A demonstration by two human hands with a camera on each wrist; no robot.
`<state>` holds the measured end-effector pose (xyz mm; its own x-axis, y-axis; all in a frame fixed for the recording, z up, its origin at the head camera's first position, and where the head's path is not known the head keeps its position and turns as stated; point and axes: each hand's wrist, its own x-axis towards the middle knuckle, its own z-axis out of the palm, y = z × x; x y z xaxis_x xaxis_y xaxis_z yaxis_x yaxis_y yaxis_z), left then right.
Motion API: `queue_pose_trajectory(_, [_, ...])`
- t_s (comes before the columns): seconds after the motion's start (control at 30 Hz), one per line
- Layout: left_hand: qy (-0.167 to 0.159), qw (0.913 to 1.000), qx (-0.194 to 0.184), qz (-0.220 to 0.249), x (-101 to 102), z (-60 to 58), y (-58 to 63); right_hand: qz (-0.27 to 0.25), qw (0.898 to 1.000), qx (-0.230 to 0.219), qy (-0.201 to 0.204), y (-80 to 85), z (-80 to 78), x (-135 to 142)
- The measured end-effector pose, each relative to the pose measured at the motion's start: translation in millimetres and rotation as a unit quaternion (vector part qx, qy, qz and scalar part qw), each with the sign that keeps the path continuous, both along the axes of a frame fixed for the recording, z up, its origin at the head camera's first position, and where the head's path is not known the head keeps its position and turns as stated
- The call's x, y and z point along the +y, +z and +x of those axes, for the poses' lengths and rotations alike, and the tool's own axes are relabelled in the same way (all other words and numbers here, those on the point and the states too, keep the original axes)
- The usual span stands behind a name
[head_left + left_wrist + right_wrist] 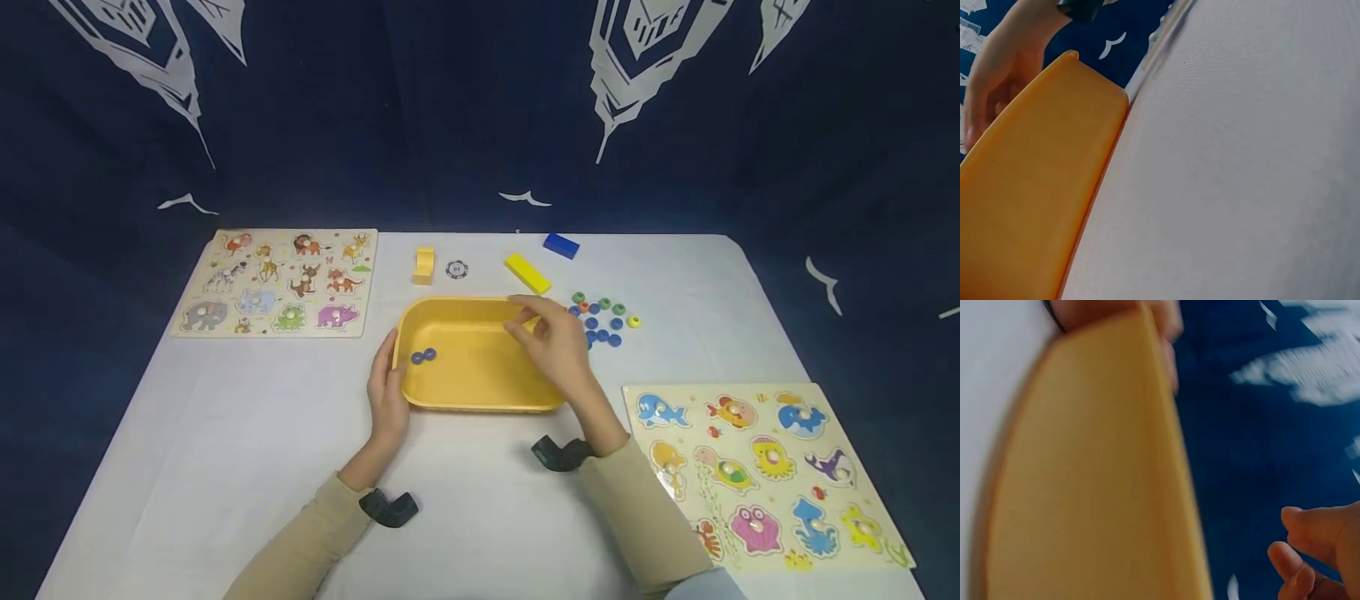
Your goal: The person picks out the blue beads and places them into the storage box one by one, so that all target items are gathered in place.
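My left hand [388, 402] holds the left end of a yellow tray [480, 400], thumb at the rim and fingers along the outer wall. Inside the tray, near its left side, lie two blue beads [430, 354]. Over the tray's right end hovers my right hand [557, 346], its thumb and fingers bent and apart. In the right wrist view nothing shows between those fingertips [1291, 515]. Just beyond the right hand lies a loose group of blue beads [617, 323], green beads [605, 303], a yellow bead [633, 322] and an orange bead [583, 307], partly hidden by the hand.
An animal puzzle board [273, 283] lies back left, a sea-animal puzzle board [765, 475] front right. Behind the tray are a light yellow-orange block [423, 266], a round chip [457, 269], a yellow block [527, 273] and a blue block [561, 246].
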<state>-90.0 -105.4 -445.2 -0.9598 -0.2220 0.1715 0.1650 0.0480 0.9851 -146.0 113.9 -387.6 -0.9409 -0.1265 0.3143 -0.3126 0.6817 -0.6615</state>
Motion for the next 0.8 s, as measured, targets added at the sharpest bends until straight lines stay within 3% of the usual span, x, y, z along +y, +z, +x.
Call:
queue_pose_trajectory(0.17, [0.000, 1.0000, -0.001, 0.001, 0, 0.3, 0.5, -0.076, 0.992, 0.050, -0.092, -4.7, 6.1, 54])
queue_pose_trajectory(0.27, [-0.001, 1.0000, -0.004, 0.001, 1, 0.5, 0.3, -0.092, 0.985, 0.034, -0.144, -15.1, 8.5, 78])
queue_pose_trajectory(0.37, [0.002, 1.0000, -0.009, -0.001, 0, 0.9, 0.1, -0.082, 0.980, -0.013, -0.183, -27.6, 10.3, 92])
queue_pose_trajectory(0.53, [0.003, 0.9999, -0.011, 0.005, 1, 2.8, -0.7, -0.059, 0.978, -0.077, -0.186, -45.7, 10.0, 101])
queue_pose_trajectory(0.8, [-0.006, 0.9999, -0.006, 0.007, 1, 1.3, -0.1, -0.028, 0.977, -0.127, -0.166, -60.7, 4.3, 101])
